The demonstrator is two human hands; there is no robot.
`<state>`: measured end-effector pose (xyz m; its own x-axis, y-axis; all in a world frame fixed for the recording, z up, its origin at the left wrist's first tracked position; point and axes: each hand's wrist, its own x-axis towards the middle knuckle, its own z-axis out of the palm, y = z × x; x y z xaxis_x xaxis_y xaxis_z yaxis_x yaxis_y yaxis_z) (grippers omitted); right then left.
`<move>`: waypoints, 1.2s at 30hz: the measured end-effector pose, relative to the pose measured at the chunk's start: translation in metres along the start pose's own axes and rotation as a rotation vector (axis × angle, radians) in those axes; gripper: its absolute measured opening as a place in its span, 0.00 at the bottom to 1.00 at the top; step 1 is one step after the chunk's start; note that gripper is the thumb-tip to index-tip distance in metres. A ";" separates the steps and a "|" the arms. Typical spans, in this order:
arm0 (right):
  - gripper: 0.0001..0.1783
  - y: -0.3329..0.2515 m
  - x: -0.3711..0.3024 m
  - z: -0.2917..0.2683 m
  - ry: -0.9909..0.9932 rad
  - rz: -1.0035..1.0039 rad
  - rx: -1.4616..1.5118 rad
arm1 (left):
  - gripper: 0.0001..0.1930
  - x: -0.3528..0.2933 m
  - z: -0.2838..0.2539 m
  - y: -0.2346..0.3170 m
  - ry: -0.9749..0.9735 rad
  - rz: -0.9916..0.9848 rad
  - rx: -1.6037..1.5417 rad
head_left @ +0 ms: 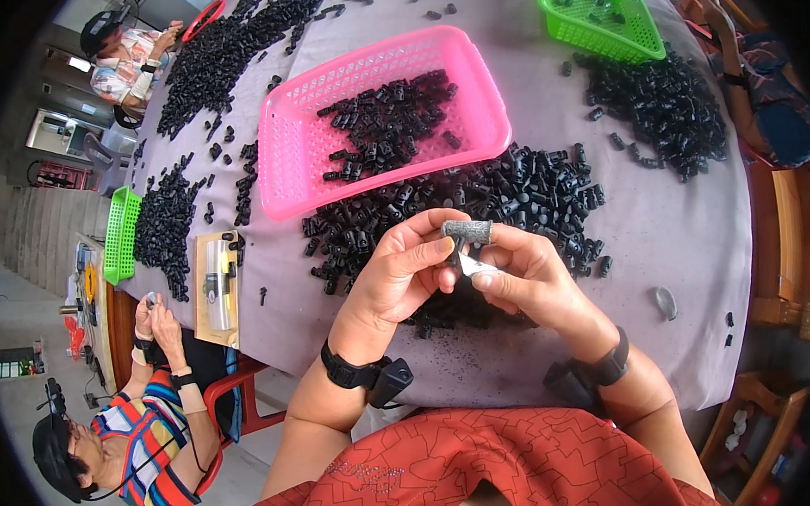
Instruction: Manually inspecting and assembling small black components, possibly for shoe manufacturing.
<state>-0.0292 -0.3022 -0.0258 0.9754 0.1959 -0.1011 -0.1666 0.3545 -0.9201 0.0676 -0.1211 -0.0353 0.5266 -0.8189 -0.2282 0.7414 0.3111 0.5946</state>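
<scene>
In front of my chest, above the near edge of a pile of black plastic parts (531, 185), my two hands meet. My left hand (397, 272) is closed, its thumb and fingers pinching a small black plastic part (457, 250). My right hand (532, 278) is closed round a thin, pale, pointed piece (473, 265) that looks like a small blade, held against that part. A worn grey finger sleeve (467, 232) covers the tip of my right index finger. Fingers hide much of the black part.
A pink basket (293, 167) holding black parts stands beyond the pile. Green baskets (648, 48) and more black heaps (661, 112) lie farther off. A wooden board (213, 330) is at left. A grey scrap (665, 302) lies right. Co-workers (136, 409) sit round the cloth-covered table (645, 238).
</scene>
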 end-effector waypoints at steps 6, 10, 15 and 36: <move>0.25 0.000 0.000 0.001 0.034 0.006 -0.016 | 0.15 0.000 0.000 0.000 -0.002 -0.006 -0.006; 0.18 0.005 0.004 -0.008 0.053 -0.019 0.010 | 0.15 0.002 0.001 -0.004 -0.034 -0.005 -0.012; 0.19 0.002 0.001 -0.002 0.049 -0.027 0.039 | 0.16 0.003 -0.001 -0.005 -0.042 -0.011 -0.023; 0.22 0.004 0.003 0.004 0.146 -0.043 0.057 | 0.12 -0.004 0.002 0.007 0.287 0.522 0.424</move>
<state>-0.0275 -0.2967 -0.0286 0.9918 0.0456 -0.1198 -0.1279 0.4118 -0.9022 0.0697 -0.1164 -0.0293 0.8986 -0.4387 0.0081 0.1700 0.3652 0.9153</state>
